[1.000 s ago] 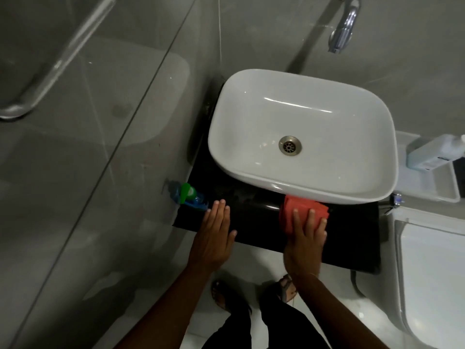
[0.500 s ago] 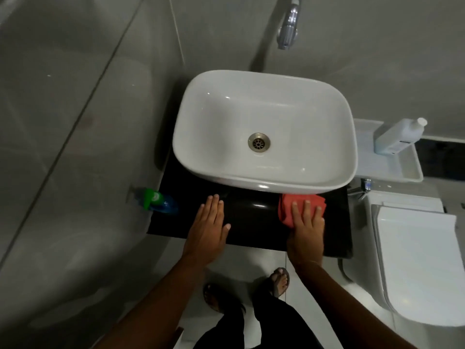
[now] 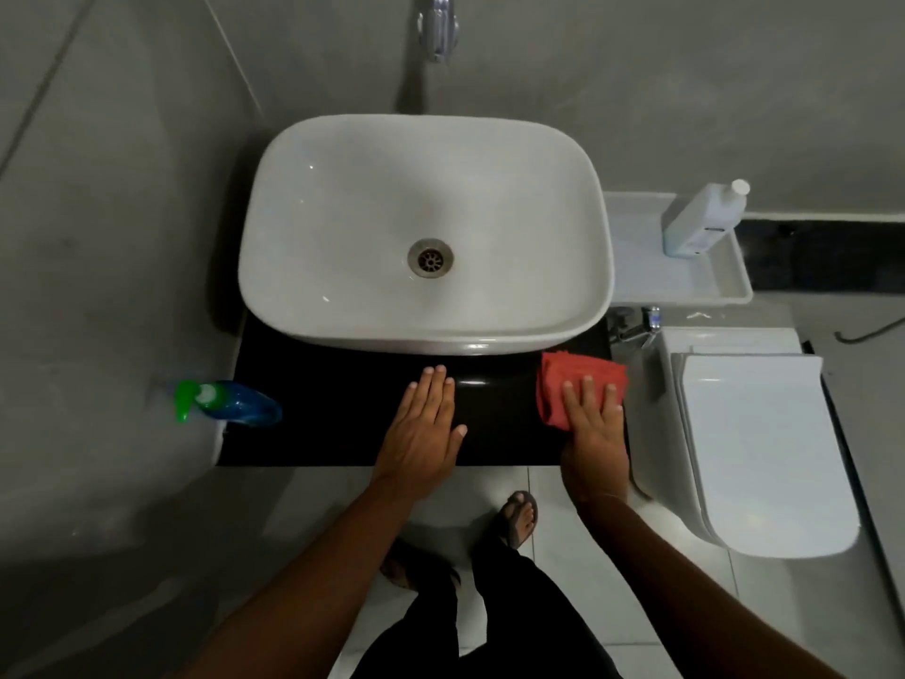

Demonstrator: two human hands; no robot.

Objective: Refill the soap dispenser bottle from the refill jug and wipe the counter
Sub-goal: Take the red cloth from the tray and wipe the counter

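Note:
A black counter (image 3: 333,423) runs under a white basin (image 3: 426,227). My right hand (image 3: 592,423) lies flat, pressing a folded red cloth (image 3: 563,379) onto the counter's right end. My left hand (image 3: 421,423) rests flat on the counter near the middle, fingers apart, holding nothing. A blue soap dispenser bottle with a green pump (image 3: 230,401) stands at the counter's left end, apart from both hands. A white refill jug (image 3: 705,220) stands on a white tray (image 3: 636,267) to the right of the basin.
A chrome tap (image 3: 438,27) hangs over the basin from the grey wall. A white toilet (image 3: 754,443) sits close to the right of the counter. A glass panel stands on the left. My feet in sandals are on the tiled floor below.
My right hand has slid the red cloth rightward along the counter toward its right end. My left hand stays flat on the counter. The view has shifted so the basin sits more central.

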